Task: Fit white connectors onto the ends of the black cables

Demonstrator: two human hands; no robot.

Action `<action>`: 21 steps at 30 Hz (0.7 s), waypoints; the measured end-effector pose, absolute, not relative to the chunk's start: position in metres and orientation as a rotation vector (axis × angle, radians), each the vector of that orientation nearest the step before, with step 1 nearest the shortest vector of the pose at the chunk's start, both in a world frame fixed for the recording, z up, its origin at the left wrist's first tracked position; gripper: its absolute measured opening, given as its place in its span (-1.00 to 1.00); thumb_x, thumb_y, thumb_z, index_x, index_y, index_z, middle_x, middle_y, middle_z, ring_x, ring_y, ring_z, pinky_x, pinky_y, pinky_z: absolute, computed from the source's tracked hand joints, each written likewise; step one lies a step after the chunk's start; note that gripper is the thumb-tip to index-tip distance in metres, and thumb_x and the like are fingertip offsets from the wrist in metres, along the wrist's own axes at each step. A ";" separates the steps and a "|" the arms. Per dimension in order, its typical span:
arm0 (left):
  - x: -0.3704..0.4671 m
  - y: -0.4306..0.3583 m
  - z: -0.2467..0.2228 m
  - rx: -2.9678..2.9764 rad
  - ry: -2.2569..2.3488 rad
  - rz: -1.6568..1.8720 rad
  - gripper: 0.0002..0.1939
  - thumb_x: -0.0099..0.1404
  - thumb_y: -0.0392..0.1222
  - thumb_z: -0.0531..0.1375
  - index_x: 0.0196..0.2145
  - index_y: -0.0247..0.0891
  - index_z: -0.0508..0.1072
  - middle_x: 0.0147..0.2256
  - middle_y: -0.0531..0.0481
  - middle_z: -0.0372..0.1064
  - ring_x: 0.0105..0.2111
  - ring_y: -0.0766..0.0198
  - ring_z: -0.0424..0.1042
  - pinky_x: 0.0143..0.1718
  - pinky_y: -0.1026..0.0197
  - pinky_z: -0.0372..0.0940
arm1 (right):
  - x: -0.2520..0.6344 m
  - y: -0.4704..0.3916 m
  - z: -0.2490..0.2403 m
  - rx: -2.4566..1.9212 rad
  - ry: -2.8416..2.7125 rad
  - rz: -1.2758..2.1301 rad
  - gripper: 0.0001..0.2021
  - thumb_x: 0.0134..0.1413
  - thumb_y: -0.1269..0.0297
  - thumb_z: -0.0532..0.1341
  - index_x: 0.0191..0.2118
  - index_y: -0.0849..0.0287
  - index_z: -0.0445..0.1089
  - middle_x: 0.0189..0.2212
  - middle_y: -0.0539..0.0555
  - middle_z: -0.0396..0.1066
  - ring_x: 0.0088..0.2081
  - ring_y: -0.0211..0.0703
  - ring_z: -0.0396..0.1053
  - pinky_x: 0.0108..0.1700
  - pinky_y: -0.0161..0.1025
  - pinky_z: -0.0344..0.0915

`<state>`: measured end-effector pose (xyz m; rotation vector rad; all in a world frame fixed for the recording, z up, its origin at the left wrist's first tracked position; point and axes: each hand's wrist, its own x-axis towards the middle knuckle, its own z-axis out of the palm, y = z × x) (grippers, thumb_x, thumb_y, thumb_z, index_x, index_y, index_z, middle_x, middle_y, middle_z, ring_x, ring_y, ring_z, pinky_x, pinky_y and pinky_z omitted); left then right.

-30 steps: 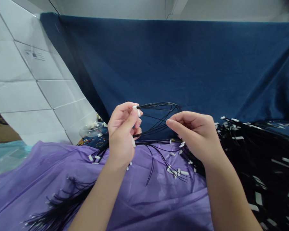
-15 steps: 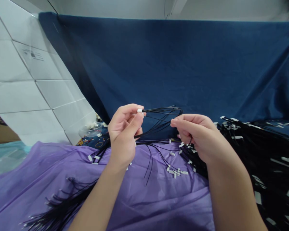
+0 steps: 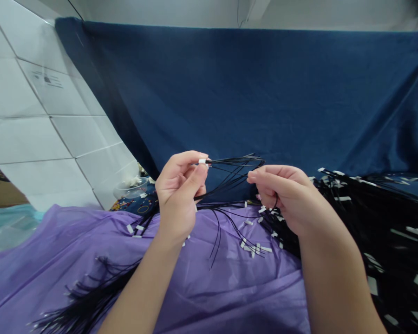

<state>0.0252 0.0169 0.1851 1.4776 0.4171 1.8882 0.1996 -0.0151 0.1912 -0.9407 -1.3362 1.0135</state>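
Note:
Thin black cords (image 3: pixel 235 162) loop in the air between my two hands. My left hand (image 3: pixel 183 195) pinches a small white tag (image 3: pixel 202 161) at the left end of the cords between thumb and fingers. Thumb and index finger of my right hand (image 3: pixel 282 190) are pressed together on the cords at the right of the loop. More cords run behind my left hand and hang over the purple cloth (image 3: pixel 209 297), some with white tags (image 3: pixel 257 249) on their ends.
On the right lies a large pile of black cords (image 3: pixel 379 232) with white tags. Another black bundle (image 3: pixel 94 297) rests at the lower left. A clear bowl (image 3: pixel 131 188) stands near the tiled wall (image 3: pixel 80 134); a blue curtain (image 3: pixel 247 93) hangs behind.

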 end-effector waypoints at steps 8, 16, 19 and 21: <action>0.025 0.017 0.185 1.469 0.422 1.890 -0.88 0.13 -0.15 0.31 -0.32 -0.13 0.52 -0.45 0.02 0.34 -0.57 0.43 0.21 -0.66 0.36 0.02 | 0.201 -0.015 0.191 -0.945 -1.335 0.995 -0.64 0.01 0.12 0.28 -0.62 0.18 0.20 -0.69 -0.14 -0.11 -0.63 -0.42 -0.19 -0.59 -0.31 -0.21; 0.026 0.015 0.187 1.441 0.418 1.898 -0.88 0.11 -0.15 0.33 -0.35 -0.14 0.51 -0.44 0.03 0.36 -0.59 0.44 0.20 -0.66 0.35 0.00 | 0.200 -0.016 0.191 -0.959 -1.337 0.985 -0.63 0.00 0.11 0.29 -0.63 0.17 0.19 -0.69 -0.14 -0.13 -0.63 -0.41 -0.20 -0.59 -0.31 -0.19; 0.026 0.015 0.187 1.448 0.428 1.894 -0.87 0.11 -0.14 0.33 -0.34 -0.14 0.51 -0.43 0.02 0.36 -0.58 0.43 0.20 -0.67 0.35 0.00 | 0.200 -0.015 0.190 -0.967 -1.329 0.980 -0.65 -0.01 0.09 0.29 -0.61 0.18 0.23 -0.69 -0.14 -0.12 -0.63 -0.42 -0.18 -0.59 -0.31 -0.19; 0.026 0.015 0.187 1.456 0.428 1.898 -0.87 0.11 -0.14 0.32 -0.34 -0.14 0.51 -0.43 0.01 0.36 -0.58 0.43 0.20 -0.67 0.36 0.00 | 0.200 -0.014 0.190 -0.975 -1.320 0.971 -0.68 -0.02 0.09 0.30 -0.58 0.18 0.27 -0.68 -0.14 -0.11 -0.63 -0.42 -0.18 -0.59 -0.32 -0.19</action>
